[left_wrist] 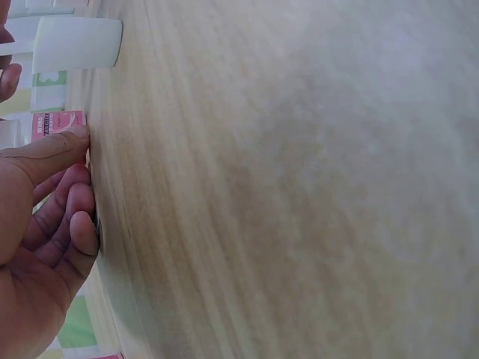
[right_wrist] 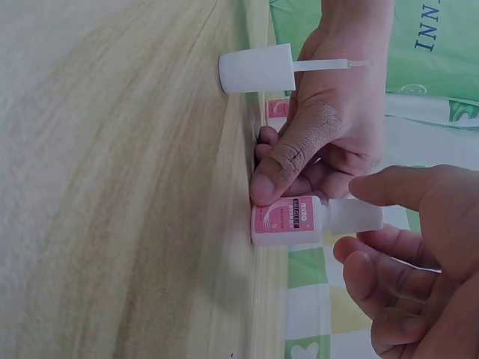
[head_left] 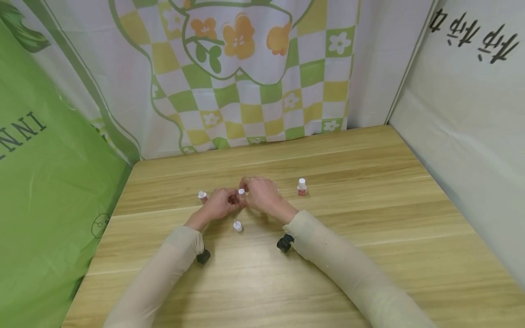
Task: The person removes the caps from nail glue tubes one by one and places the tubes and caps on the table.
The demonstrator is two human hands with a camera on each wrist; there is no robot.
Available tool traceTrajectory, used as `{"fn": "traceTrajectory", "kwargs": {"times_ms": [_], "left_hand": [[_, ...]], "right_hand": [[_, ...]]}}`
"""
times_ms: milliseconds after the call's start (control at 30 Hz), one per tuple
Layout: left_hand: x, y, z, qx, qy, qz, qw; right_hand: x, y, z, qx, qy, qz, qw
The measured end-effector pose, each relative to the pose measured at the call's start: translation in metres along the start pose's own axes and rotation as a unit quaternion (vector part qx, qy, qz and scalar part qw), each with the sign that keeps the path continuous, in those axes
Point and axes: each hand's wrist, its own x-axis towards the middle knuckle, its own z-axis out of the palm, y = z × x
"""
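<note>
Low on the table, my left hand [head_left: 221, 203] holds a small white nail glue bottle [right_wrist: 286, 221] with a pink label, its thumb pressed at the label near the base. The bottle stands upright, with its white cap [right_wrist: 355, 215] on top. Around that cap curl the thumb and fingers of my right hand [head_left: 264, 195], their tips right at its sides. Nearer the body, a loose white brush cap [head_left: 238, 226] stands on the table, its thin applicator [right_wrist: 329, 65] pointing up. Part of the bottle is hidden behind fingers in the head view.
A second similar bottle [head_left: 203, 197] stands just left of my left hand, and another [head_left: 301, 187] stands farther right. The wooden table [head_left: 348, 255] meets a patterned cloth [head_left: 246, 109] at the back, a green cloth [head_left: 45, 191] at left and a pale wall [head_left: 463, 114] at right.
</note>
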Motion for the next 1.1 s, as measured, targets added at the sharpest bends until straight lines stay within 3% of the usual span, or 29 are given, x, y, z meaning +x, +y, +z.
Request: {"fn": "traceTrajectory", "kwargs": {"times_ms": [400,1100], "left_hand": [[0.0008,-0.0005,0.0005,0.001,0.004,0.004,1.0000],[0.0009,-0.0007,0.0003,0.016,0.011,0.010,0.9998]], "right_hand": [[0.0010,0.0014,0.0017,-0.008,0.011,-0.019,0.9997],[-0.0002,-0.0013,0.0007,0.000,0.013,0.002,0.9999]]}}
